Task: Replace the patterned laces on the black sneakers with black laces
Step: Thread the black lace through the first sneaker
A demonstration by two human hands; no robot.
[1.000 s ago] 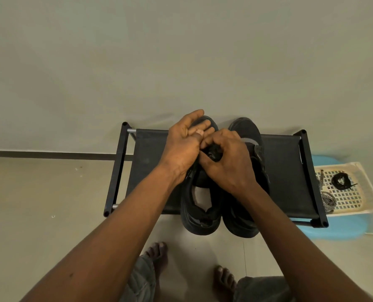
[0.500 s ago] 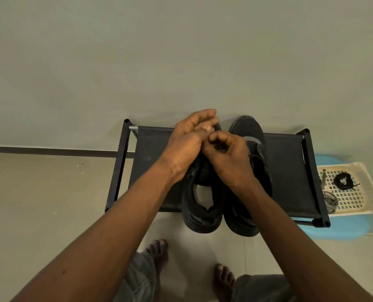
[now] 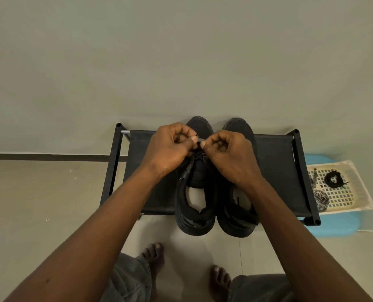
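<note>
Left hand and right hand each pinch what looks like an end of the black lace over the left sneaker, mid shoe rack. An uneven pull could leave lopsided ends.

No text, brand, number or sign is showing clearly enough to read. The pair of black low-top sneakers is showing no legible logo. A thin pale strip, possibly a label, is sitting at the right edge of the black fabric shoe rack, too small to make out.
</note>
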